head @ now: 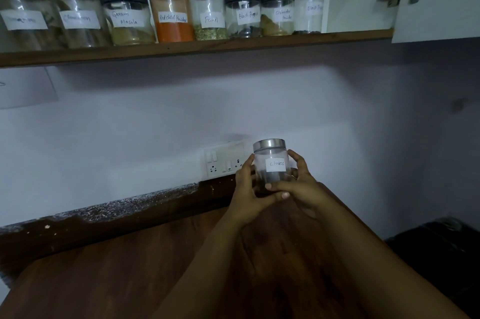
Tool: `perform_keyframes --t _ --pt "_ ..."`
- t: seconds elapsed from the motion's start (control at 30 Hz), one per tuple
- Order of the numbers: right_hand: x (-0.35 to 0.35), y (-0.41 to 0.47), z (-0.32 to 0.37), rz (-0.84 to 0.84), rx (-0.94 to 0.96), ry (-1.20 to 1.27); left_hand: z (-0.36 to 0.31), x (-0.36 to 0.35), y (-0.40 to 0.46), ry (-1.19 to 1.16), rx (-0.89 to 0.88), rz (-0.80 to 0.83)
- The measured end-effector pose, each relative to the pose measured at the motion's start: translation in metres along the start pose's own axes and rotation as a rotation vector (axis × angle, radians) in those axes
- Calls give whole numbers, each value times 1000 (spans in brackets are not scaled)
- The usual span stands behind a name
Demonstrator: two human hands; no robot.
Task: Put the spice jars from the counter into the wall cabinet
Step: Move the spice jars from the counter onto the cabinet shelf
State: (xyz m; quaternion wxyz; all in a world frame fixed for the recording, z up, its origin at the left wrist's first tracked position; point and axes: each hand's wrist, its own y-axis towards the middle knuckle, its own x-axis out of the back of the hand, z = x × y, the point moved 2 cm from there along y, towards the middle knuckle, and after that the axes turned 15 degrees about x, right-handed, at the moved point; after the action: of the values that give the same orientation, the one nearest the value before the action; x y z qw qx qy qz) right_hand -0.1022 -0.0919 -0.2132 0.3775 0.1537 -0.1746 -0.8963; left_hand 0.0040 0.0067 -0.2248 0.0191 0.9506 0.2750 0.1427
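Head view: fingers of the left hand and right hand wrap the cloves jar from both sides, thumbs meeting under its label. It's upright, steel lid on top, held above the wooden counter's back edge. Straight up and to the right, the cabinet shelf shows bare space at its right end, past the last jar — right hand looks nearer.

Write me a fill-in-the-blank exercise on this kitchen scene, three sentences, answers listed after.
1. The jar held in both hands is labelled ____.
2. The orange powder jar on the cabinet shelf is labelled Red ____ Powder.
3. The held jar's lid is ____ in colour.

Answers: Cloves; Chilli; silver
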Motion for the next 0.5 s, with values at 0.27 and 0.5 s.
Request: perform_keyframes --t 0.27,0.5 --pt "56 28 43 -40 91 -143 -53 -33 37 32 -115 18" --pt "114 72 117 -66 259 -230 -135 -78 79 13 -254 40"
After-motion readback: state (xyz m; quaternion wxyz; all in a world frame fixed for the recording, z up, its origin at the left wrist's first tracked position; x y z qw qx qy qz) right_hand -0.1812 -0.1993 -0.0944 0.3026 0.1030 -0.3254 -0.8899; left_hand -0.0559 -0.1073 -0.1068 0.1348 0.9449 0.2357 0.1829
